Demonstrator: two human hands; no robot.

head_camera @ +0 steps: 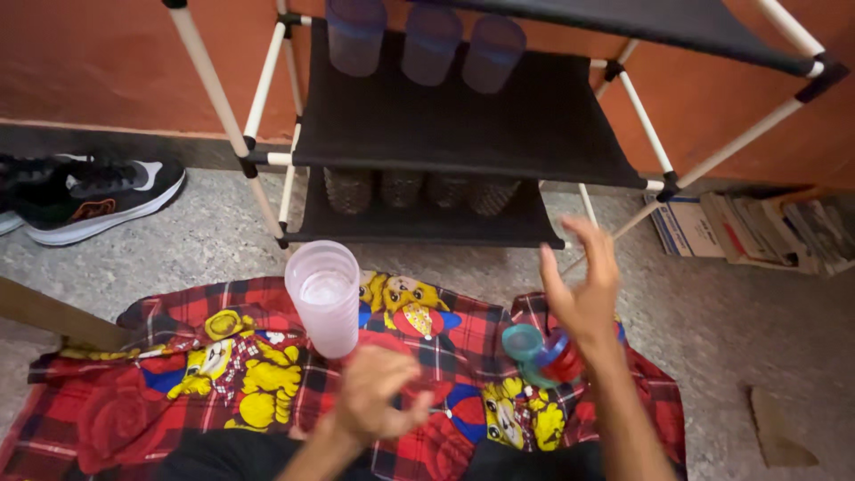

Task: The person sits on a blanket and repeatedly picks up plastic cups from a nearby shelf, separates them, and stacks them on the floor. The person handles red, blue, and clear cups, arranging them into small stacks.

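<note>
Cup stands mid-frame on cloth; my left hand loosely curled, right hand spread, both empty above it.

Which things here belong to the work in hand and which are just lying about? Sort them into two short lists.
In hand:
left hand, empty, just below the pink tumbler
right hand, open, above the small coloured cups
purple tumblers on the rack

Lying about:
black shoe
stacked papers
cartoon blanket

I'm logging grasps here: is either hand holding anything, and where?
Neither holds anything: the left hand is curled empty near the pink tumbler; the right hand is raised, open.
</note>
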